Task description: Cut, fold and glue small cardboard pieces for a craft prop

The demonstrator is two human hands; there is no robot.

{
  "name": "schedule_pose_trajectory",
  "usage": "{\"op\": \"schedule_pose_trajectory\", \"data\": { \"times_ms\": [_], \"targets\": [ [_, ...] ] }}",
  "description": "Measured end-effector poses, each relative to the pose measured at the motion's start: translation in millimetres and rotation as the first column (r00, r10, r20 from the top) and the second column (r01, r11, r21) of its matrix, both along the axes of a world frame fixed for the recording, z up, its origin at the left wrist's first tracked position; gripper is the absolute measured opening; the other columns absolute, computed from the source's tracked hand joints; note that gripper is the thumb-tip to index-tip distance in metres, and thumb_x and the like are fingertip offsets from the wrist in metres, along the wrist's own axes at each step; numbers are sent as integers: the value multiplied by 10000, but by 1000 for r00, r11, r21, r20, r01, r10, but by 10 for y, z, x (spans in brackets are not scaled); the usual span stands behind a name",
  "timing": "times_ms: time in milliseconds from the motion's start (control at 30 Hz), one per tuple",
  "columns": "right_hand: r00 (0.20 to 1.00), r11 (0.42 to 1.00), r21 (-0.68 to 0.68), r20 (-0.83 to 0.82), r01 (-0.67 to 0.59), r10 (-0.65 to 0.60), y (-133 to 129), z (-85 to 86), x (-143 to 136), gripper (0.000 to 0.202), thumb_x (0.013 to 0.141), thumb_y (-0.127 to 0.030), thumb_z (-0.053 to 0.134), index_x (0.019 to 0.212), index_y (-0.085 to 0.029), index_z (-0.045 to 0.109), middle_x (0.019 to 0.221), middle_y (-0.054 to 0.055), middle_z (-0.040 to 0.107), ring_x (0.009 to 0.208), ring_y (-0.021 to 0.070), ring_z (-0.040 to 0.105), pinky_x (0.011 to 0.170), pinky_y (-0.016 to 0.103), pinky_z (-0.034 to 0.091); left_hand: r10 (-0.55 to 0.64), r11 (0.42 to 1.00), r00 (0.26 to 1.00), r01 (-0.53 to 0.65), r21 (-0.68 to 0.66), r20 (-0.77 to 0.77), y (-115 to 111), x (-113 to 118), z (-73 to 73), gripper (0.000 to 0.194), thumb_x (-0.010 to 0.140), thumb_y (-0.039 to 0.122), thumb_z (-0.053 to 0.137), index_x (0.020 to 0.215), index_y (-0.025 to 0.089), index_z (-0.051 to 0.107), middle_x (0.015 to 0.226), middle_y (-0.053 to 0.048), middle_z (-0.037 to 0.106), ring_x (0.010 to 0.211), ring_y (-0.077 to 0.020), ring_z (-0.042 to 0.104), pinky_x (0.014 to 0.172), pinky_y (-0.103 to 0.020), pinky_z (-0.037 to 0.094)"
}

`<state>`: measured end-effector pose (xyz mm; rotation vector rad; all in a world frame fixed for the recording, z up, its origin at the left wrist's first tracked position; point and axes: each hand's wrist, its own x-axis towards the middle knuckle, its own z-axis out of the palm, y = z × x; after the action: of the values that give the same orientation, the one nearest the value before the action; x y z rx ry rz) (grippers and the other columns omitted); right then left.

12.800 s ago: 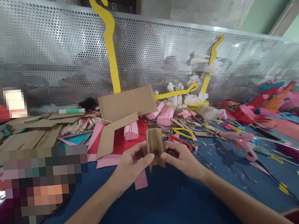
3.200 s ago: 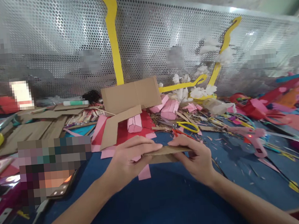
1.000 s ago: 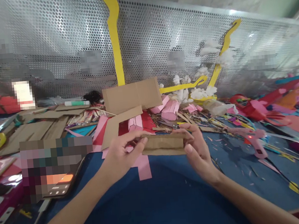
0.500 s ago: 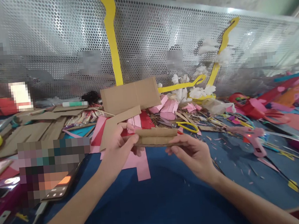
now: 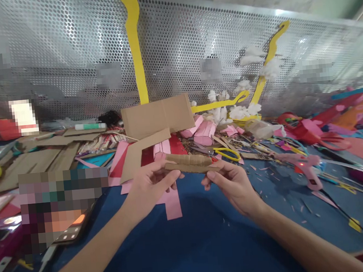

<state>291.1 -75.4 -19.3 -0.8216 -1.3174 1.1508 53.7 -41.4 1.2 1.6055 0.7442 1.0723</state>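
Observation:
A small folded cardboard strip (image 5: 189,166) is stretched between my two hands, above the blue tabletop (image 5: 191,245). My left hand (image 5: 156,178) pinches its left end, thumb along the near edge. At the other end my right hand (image 5: 228,182) grips it between thumb and fingers. The strip shows a lengthwise crease, with its far flap standing up behind the near one. Pink paper pieces (image 5: 173,204) lie beneath and behind my left hand. Just beyond the strip are yellow-handled scissors (image 5: 227,154).
A pink hot glue gun (image 5: 308,167) with a lit red light lies at the right, its cord running frontward. Cardboard sheets (image 5: 25,166) and a phone (image 5: 70,230) are at the left. Behind stand a cardboard box (image 5: 157,116) and a perforated metal panel (image 5: 176,39).
The cardboard strip has tilted and its near flap now faces me more. My left thumb has slid right along the near edge, and my right thumb has come up onto the strip.

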Motion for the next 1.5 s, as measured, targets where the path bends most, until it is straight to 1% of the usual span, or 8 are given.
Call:
{"op": "schedule_pose_trajectory", "data": {
  "times_ms": [467,667,900,1033,1133,1200,1300,1500],
  "targets": [
    [999,1000,5,-48,14,-14,10,-8,-61,169,857,-258,791,819,-206,634,764,22,803,558,132,712,587,255,573,53,999,997,-52,-7,54,19,10,11,152,905,321,713,946,178,685,795,-37,734,587,-119,613,576,-266,514],
    [992,993,79,75,92,-98,20,14,-5,118,875,-277,769,883,-207,674,822,30,797,686,138,719,689,269,575,90,980,975,-49,-195,204,-38,43,104,636,836,393,789,1354,284,435,866,12,675,601,-153,668,484,-261,529],
    [896,988,150,441,-25,-44,-67,37,-54,214,929,-255,678,1137,-245,725,970,41,767,823,164,715,762,304,570,125,812,892,159,-561,434,-48,118,-83,298,801,306,843,1003,190,657,1040,-55,728,974,-172,702,925,-288,562],
    [866,971,106,481,-212,137,-120,49,-103,277,989,-264,573,1254,-243,652,977,41,741,763,147,697,730,302,574,274,685,871,121,-718,409,5,131,-163,275,800,316,832,983,186,673,1005,-66,742,862,-180,704,807,-305,585],
    [876,978,204,479,-45,-59,-1,65,29,189,1019,-329,515,1094,-214,645,788,14,674,696,151,661,668,288,549,413,616,847,9,-788,333,81,97,-172,279,835,369,791,1017,197,667,1001,-82,740,860,-203,711,712,-296,583],
    [761,942,303,573,148,-304,166,75,238,204,1023,-356,490,1063,-211,628,840,40,687,773,182,673,733,326,549,443,606,833,-5,-796,332,115,72,-156,279,857,383,765,1041,202,658,1059,-99,731,930,-219,710,718,-292,588],
    [325,879,414,819,237,-473,446,58,638,279,982,-380,531,1183,-206,616,1187,124,691,1083,274,655,933,423,514,377,631,854,47,-774,358,98,65,-112,326,859,389,758,1097,197,644,1141,-127,711,1029,-256,700,769,-319,601],
    [190,914,352,901,201,-389,680,-93,985,421,896,-351,617,1250,-123,615,1270,192,671,1213,342,603,1040,463,445,194,687,906,148,-711,376,-41,125,-54,298,870,328,724,1104,168,632,1195,-176,698,1143,-320,672,826,-371,612]
  ]
}}
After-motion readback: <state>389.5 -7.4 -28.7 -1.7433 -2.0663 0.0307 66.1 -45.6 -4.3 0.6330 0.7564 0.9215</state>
